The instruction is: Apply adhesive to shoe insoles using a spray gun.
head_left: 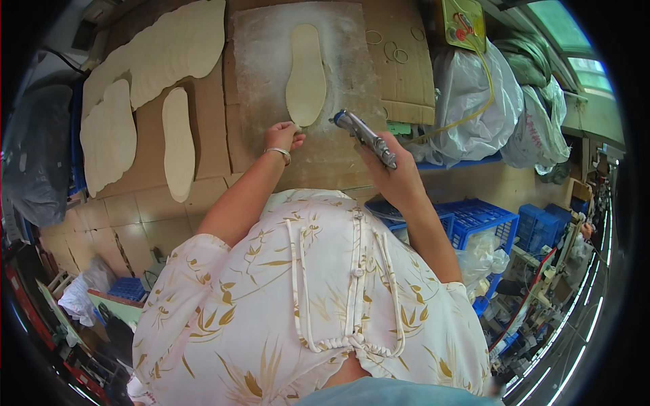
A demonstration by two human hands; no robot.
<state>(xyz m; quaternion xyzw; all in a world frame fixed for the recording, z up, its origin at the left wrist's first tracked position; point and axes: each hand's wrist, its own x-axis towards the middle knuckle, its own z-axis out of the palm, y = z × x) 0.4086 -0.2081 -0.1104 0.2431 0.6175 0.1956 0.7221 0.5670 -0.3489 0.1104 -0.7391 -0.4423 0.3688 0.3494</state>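
A cream shoe insole lies lengthwise on a whitish-stained board in front of me. At its near end is my left hand, closed, thumb and fingertips pinching at the insole's edge. To the right, my right hand grips a silver metal spray gun, held above the board with its nozzle toward the insole. A pale yellow hose trails from behind the gun. On the left, overlapping insoles lie fanned out on cardboard, with a smaller stack and a separate insole nearer me.
Several rubber bands lie on cardboard at the right. Beyond them are a yellow tray and white plastic bags. Blue crates stand low on my right; a dark wrapped bundle sits at far left.
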